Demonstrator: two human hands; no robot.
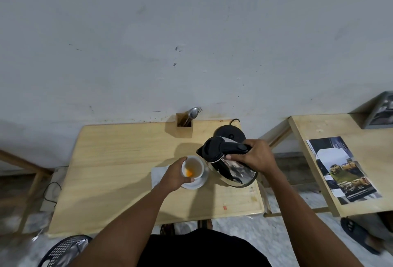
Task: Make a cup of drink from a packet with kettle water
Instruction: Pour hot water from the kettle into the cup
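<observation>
A white cup (194, 165) stands on a white saucer (200, 182) near the middle of the wooden table (119, 160). Inside the cup lies orange powder with pale liquid around it. My left hand (175, 174) grips the cup's left side. My right hand (252, 157) holds the black handle of a steel kettle (228, 164), which is lifted and tilted left, its spout just over the cup's right rim. The kettle's black base (229, 133) sits behind it with its cord. A white packet or napkin (158, 174) lies left of the saucer, partly hidden by my hand.
A wooden holder (184, 122) with a spoon and fork stands at the table's back edge against the wall. A second wooden table (314, 130) to the right carries a printed sheet (342, 166) and a grey box (380, 113). A black mesh bin (63, 249) is at the lower left.
</observation>
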